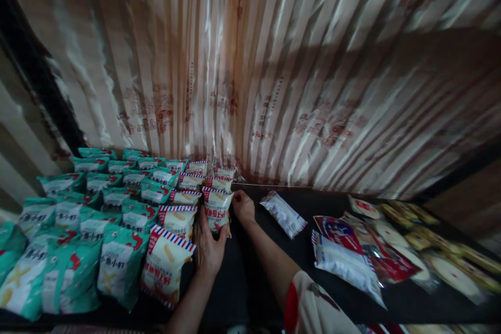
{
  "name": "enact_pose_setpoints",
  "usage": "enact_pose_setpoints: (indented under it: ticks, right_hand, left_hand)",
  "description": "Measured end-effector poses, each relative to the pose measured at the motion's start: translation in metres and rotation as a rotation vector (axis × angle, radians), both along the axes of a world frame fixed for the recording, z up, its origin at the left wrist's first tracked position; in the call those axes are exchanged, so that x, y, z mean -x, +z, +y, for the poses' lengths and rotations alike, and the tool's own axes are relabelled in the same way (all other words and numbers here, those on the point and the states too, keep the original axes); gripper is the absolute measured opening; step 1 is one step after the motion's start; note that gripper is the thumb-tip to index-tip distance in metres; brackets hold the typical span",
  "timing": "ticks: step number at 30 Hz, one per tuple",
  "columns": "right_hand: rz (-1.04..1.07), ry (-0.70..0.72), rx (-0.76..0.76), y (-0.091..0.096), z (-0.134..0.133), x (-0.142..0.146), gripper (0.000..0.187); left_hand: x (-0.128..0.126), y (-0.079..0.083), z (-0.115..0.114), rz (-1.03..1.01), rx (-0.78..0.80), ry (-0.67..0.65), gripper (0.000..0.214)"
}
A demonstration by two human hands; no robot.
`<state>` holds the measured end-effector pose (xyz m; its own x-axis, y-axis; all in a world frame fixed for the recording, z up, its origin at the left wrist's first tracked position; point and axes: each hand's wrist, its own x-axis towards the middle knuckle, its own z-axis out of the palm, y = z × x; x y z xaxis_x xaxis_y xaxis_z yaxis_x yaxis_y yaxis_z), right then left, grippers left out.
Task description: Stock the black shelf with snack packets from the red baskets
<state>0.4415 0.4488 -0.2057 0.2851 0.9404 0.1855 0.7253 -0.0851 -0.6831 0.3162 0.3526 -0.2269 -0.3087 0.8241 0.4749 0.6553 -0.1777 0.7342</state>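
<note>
A white and red snack bag [217, 209] with a blue-and-red striped top edge stands upright at the front of a short row. My left hand [208, 244] grips its lower part, thumb on the front and fingers along its left side. At the bag's upper right edge, my right hand [244, 206] is closed, its fingertips partly hidden. Behind it stand matching bags [219, 183]. Just left of my left hand runs another row of the same kind, with a larger-looking bag [166, 266] at its front.
Teal snack bags [121, 266] fill the left of the black shelf [250, 292] in rows. To the right lie a white packet [285, 214], another white packet [348, 266], red packages [391, 261] and several yellowish packs [450, 271]. A pleated printed sheet [242, 62] closes off the back.
</note>
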Motion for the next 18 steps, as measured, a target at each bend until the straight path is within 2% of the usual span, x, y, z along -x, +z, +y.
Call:
enact_pose_setpoints:
  ticks: [13,18]
  right_hand:
    - [-0.054,0.075,0.004,0.0003,0.0035,0.0060,0.014]
    - [-0.047,0.061,-0.017,0.0017,-0.0044,0.0036,0.018]
  left_hand:
    - [0.0007,0.0015,0.0001,0.005,0.002,0.020,0.068]
    - [0.0008,0.0013,-0.0002,0.030,-0.006,0.008,0.068]
